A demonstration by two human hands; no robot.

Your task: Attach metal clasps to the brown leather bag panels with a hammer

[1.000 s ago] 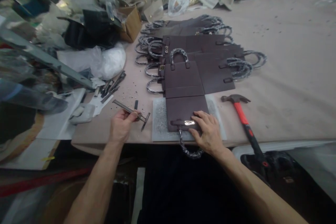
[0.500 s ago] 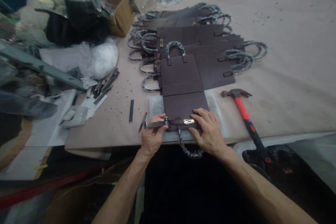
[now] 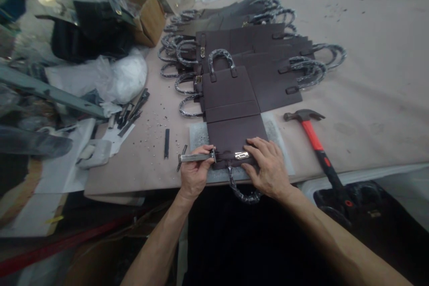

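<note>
A dark brown leather bag panel (image 3: 234,136) lies on a grey pad (image 3: 197,136) at the table's near edge. A strap with a silver clasp (image 3: 241,155) runs across its near end, and a wrapped handle (image 3: 239,191) hangs over the edge. My left hand (image 3: 194,174) is closed on a slim metal punch tool (image 3: 194,158), whose tip meets the strap's left end. My right hand (image 3: 266,167) lies on the panel with fingers pressing beside the clasp.
A red-handled hammer (image 3: 317,145) lies right of the pad. Several finished brown panels with wrapped handles (image 3: 248,53) are stacked behind. Loose punches (image 3: 166,143) and small scraps lie to the left, beyond them white plastic bags (image 3: 124,76), a cardboard box (image 3: 149,20) and clutter.
My left hand brought the metal tool from the left of the pad to the strap's left end and now holds it there. My right hand stayed on the panel.
</note>
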